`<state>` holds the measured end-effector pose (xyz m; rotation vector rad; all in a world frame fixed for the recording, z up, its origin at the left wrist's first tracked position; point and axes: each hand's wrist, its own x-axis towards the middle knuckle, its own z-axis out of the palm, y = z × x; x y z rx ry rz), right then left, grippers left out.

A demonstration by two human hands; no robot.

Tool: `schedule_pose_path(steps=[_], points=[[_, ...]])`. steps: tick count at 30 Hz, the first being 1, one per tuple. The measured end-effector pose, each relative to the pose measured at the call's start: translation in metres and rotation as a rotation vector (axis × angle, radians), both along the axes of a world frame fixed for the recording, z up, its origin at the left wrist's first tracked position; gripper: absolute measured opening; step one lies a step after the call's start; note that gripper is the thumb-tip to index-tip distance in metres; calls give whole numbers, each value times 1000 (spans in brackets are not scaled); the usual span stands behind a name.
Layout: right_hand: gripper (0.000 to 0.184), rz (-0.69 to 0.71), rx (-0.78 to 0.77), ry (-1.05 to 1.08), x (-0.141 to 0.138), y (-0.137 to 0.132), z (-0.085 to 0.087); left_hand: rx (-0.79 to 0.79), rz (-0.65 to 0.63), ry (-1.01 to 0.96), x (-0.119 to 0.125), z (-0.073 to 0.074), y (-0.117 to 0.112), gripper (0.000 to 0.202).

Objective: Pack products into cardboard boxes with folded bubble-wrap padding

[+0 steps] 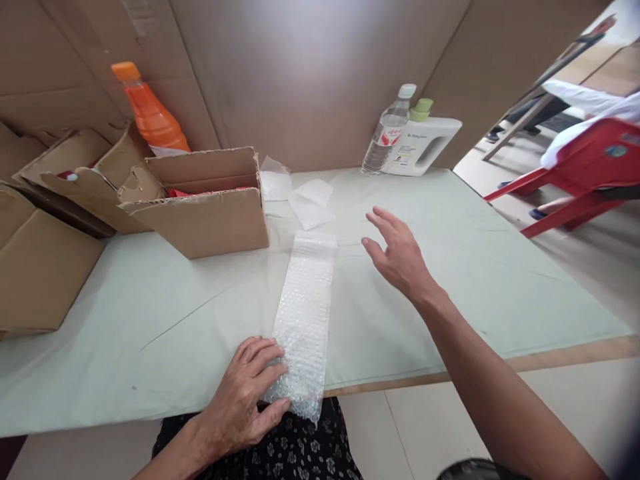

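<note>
A long strip of bubble wrap [305,307] lies lengthwise on the cloth-covered table, its near end hanging slightly over the front edge. My left hand [250,387] rests on the left side of that near end, fingers stretched out and thumb apart from them. To the right of the strip, my right hand [397,257] hovers above the cloth, empty, with its fingers spread. Just past the strip's far end lie a loose translucent white piece [313,201] and a second piece [275,183], which look like wrapping.
An open cardboard box [215,227] with something red inside stands left of the strip. More cardboard boxes [45,267] are further left, near an orange bottle [155,117]. At the back right stand a clear bottle [385,137] and a white jug [415,143]. A red chair [595,167] is beyond the table.
</note>
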<state>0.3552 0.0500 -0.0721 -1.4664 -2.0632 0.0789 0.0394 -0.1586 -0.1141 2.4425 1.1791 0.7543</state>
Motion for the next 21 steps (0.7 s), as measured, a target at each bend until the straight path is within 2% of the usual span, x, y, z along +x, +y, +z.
schedule_pose_path(steps=[4, 7, 10, 13, 16, 19, 21], points=[[33, 322, 0, -48, -5, -60, -15, -29, 9, -7, 0, 1, -1, 28], [38, 487, -41, -127, -17, -108, -21, -45, 11, -25, -2, 6, 2, 25], [43, 575, -97, -158, -21, -152, -19, -74, -12, -39, -6, 12, 5, 25], [47, 590, -167, -168, -26, -193, -21, -150, -4, -102, -10, 14, 6, 32], [47, 539, -162, -189, -41, -219, -29, -252, 54, -202, -14, 13, 6, 40], [31, 502, -60, -146, -61, -226, -36, -320, 71, -253, -20, 14, 4, 49], [23, 468, 10, -31, -71, -224, -35, -358, 26, -277, -27, 17, 1, 65]])
